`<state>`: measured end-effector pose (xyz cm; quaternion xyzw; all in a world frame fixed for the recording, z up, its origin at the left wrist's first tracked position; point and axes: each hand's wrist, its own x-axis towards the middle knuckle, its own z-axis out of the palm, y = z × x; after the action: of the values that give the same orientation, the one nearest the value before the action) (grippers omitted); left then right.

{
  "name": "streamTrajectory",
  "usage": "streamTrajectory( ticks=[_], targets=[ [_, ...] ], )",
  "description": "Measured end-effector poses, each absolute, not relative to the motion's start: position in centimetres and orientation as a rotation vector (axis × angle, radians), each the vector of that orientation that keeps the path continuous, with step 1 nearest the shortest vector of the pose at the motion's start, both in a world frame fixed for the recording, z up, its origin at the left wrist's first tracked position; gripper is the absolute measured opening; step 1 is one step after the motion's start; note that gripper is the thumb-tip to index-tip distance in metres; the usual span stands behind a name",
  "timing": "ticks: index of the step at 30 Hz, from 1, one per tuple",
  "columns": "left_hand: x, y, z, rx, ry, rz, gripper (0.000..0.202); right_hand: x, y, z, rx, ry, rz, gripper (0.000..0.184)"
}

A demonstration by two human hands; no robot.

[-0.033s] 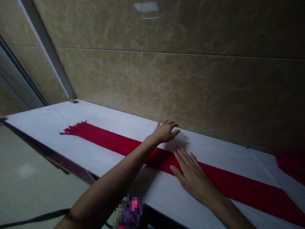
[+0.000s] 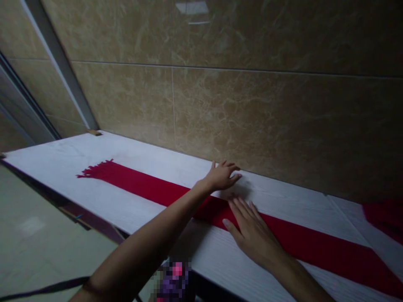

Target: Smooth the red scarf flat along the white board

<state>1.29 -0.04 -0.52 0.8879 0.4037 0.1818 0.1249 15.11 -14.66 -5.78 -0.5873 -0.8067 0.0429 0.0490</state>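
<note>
A long red scarf is lying flat along a white table, running from its fringed end at the far left toward the near right, w/ the table's back edge sitting against a tan tiled wall.

The right hand is resting palm-down on the scarf approx. mid-length, fingers straight and lying close together, thumb out to the side, not gripping anything.

The left hand is reaching across to the scarf's far edge, near the wall, fingers slightly spread and bent, tips pressing on the table or the cloth edge; can't tell which. It's clamping nothing.

More red cloth is showing at the far right, apart from the scarf.
</note>
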Motion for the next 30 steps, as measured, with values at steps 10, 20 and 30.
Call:
streamTrajectory(
  ticks=[10,20,30],
  targets=[
    [4.1,-1.1,-5.1,2.551,0.933,0.836,0.034,14.8,-15.2,-6.7,-1.854,-2.452,0.115,0.071],
    [3.9,0.2,-5.9,2.046,0.838,0.93,0.046,20.8,-16.6,-8.6,-1.82,-2.425,-0.03,0.072],
    [3.7,0.4,-6.0,2.049,0.848,0.908,0.045,33.7,-20.7,-13.0,-1.571,-2.414,-0.457,0.054]
  ],
)
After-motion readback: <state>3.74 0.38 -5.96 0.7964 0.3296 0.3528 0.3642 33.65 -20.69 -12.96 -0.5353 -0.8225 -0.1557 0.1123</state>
